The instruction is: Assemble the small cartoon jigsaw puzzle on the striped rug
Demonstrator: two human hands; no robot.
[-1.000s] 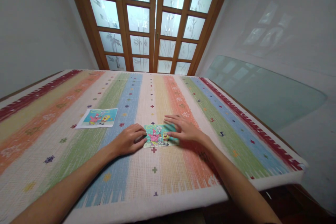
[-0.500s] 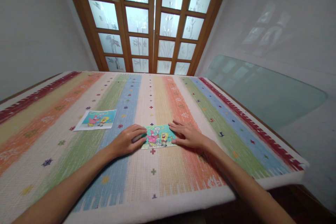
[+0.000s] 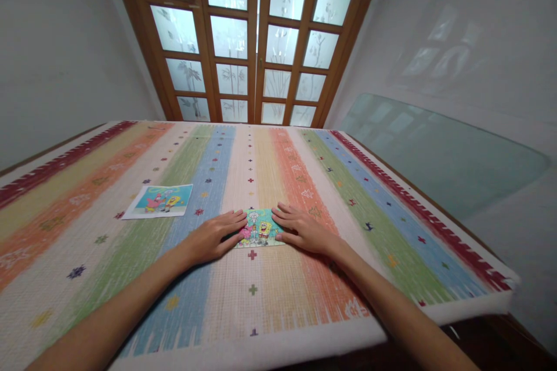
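Note:
A small jigsaw puzzle with cartoon figures on a turquoise ground lies flat on the striped tablecloth. My left hand rests over its left end, fingers stretched out on the surface and covering part of the pink figure. From the other side my right hand lies on the right end with its fingers spread. Between the two hands the yellow figure and the pale tall one stay visible. Both palms face down, and neither hand grips anything.
A white-bordered picture card with a similar cartoon scene lies to the left of my left hand. Beyond the table stand wooden doors with frosted panes. A pale glass panel is beside the wall at the right.
My left hand has slid right onto the puzzle, covering more of the pink figure. My right hand has shifted slightly left over the other end.

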